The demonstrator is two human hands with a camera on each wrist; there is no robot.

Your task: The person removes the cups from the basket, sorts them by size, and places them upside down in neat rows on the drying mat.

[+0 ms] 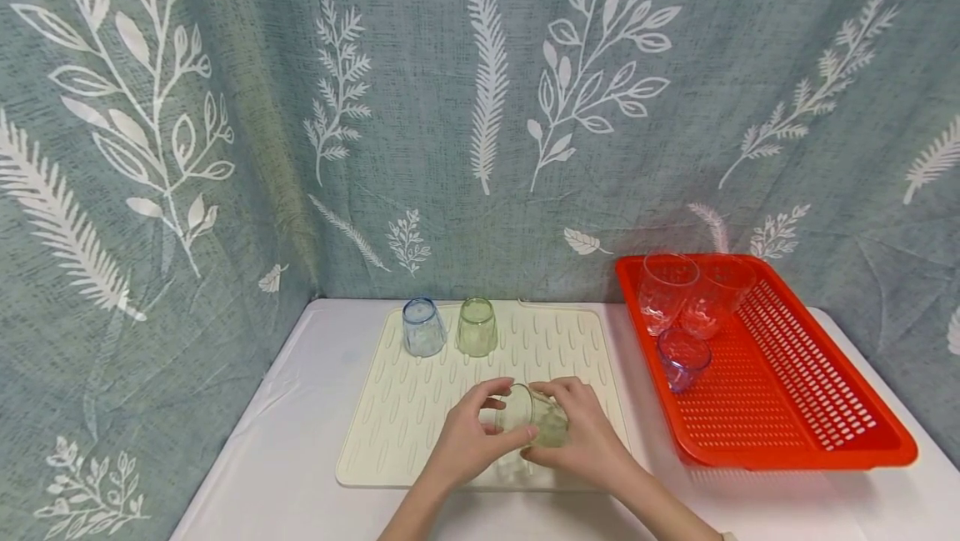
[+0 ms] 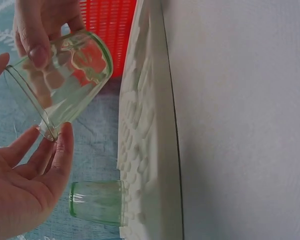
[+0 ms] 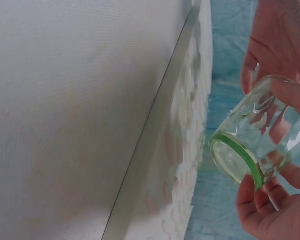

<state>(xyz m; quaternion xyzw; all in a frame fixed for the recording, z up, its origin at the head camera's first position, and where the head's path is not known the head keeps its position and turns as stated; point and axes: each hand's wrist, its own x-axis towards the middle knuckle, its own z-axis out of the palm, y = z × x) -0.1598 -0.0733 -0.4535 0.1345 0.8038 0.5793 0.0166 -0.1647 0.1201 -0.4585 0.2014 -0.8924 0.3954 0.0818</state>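
Observation:
Both hands hold a pale green drinking glass (image 1: 551, 424), tilted on its side above the front of a cream ridged drying mat (image 1: 405, 408). My left hand (image 1: 468, 437) holds it at the rim, with thumb and fingertips on opposite sides, as the left wrist view shows. Around the thicker green base end, my right hand (image 1: 585, 433) grips with curled fingers; the right wrist view shows its fingertips against the base (image 3: 240, 155). Farther back on the mat, a blue glass (image 1: 423, 328) and a green glass (image 1: 477, 328) stand upside down side by side.
To the right of the mat stands a red plastic basket (image 1: 795, 458) with perforated sides. Inside its left part are two tall clear glasses (image 1: 667, 291) and a small bluish-purple glass (image 1: 683, 362). A patterned green-grey curtain (image 1: 450, 149) hangs behind the white table (image 1: 300, 383).

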